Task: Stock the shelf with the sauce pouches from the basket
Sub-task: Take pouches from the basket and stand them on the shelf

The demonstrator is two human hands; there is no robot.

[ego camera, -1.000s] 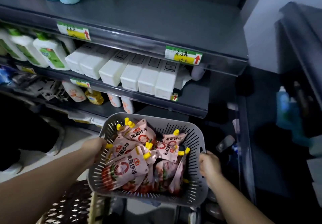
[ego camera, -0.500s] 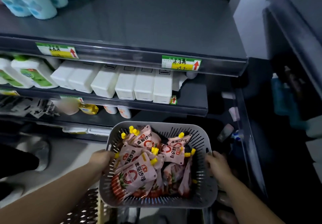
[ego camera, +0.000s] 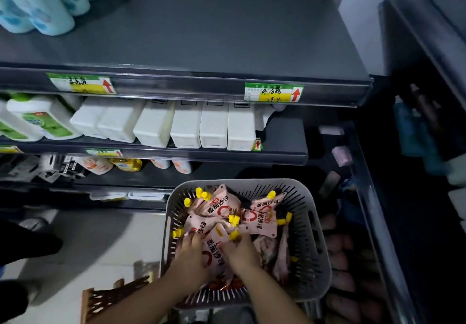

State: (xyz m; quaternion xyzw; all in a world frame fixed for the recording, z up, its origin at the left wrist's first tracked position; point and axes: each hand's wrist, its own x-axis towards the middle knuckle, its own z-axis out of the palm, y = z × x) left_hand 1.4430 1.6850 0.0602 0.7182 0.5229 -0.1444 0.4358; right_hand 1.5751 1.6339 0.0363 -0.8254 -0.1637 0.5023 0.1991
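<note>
A grey slotted basket (ego camera: 311, 238) sits low in front of the shelving, holding several pink sauce pouches (ego camera: 222, 206) with yellow caps. Both my hands are inside it at the near side. My left hand (ego camera: 189, 254) and my right hand (ego camera: 243, 251) grip the two sides of the front sauce pouch (ego camera: 214, 249), which lies between them. The fingers are slightly blurred. Above is the wide dark grey top shelf (ego camera: 214, 33), with pale blue bottles (ego camera: 37, 3) at its far left.
The second shelf holds a row of white boxes (ego camera: 186, 124) and green-labelled bottles (ego camera: 37, 119). Price tags (ego camera: 273, 92) line the shelf edges. A brown slotted basket (ego camera: 113, 296) lies at lower left, a dark shoe (ego camera: 30, 243) at far left, another rack (ego camera: 428, 46) at right.
Both hands have left the basket's rim and moved inside onto the front pouch. The basket now sits further right and lower in view.
</note>
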